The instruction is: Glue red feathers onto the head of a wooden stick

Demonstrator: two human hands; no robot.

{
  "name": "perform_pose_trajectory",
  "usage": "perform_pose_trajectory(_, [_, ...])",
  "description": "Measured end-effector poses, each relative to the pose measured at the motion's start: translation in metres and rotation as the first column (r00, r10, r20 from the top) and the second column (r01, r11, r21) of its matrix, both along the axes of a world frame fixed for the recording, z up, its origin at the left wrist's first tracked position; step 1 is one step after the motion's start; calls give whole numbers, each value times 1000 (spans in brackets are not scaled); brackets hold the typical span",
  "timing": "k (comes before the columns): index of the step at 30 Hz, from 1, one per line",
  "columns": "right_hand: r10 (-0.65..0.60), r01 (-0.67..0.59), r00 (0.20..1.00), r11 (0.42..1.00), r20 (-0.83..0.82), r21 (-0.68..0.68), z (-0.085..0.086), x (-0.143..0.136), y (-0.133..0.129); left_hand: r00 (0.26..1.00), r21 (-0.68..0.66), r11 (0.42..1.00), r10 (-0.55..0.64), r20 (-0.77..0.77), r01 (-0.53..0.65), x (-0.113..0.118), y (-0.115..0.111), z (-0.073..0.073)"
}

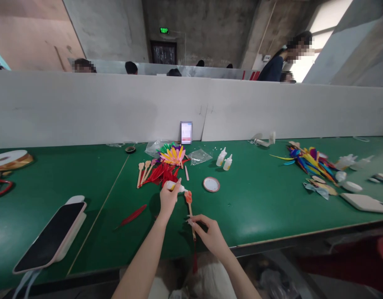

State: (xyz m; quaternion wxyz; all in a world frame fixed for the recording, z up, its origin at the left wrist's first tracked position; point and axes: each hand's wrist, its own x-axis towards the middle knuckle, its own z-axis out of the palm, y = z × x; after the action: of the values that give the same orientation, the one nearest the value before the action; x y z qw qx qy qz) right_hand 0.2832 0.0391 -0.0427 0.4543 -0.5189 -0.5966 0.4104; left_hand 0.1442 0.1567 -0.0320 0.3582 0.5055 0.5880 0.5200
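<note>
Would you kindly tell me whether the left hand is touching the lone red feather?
Apart: the head view shows bare green table between the left hand and the lone red feather.

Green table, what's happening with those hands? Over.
Left hand: holding white bottle, tip at orange-red end of wooden stick. Right hand: holding stick's handle. Red feather off left, not in the way.

Exit sign (164,30): lit green, high on the concrete wall (200,25).
Door (163,54): dark, below the sign.
Partition (132,108): pale, crossing the room.
Small phone (186,133): upright against the partition, lit.
Large phone (51,236): dark-screened, off left.
Person (272,67): dark jacket, over beyond the partition.
</note>
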Motion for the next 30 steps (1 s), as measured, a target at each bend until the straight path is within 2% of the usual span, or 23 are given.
perform_pose_trajectory(2, [1,-1,1000,1000,-2,0,0,0,0,1000,0,1000,3,3,-3,0,0,0])
perform_pose_trajectory(6, [14,-14,1000,1000,-13,7,-1,0,1,997,-3,997,-77,-20,77,1,-1,0])
perform_pose_trajectory(11, [3,-3,1000,1000,-7,-2,-2,0,0,999,4,999,-43,6,43,0,-1,1])
perform_pose_trajectory(15, [9,-9,1000,1000,-11,13,-2,0,0,994,5,994,-113,4,113,0,-1,1])
perform_pose_trajectory(30, [0,0,1000,1000,-1,2,2,0,0,987,1,988,-155,39,155,2,-1,0])
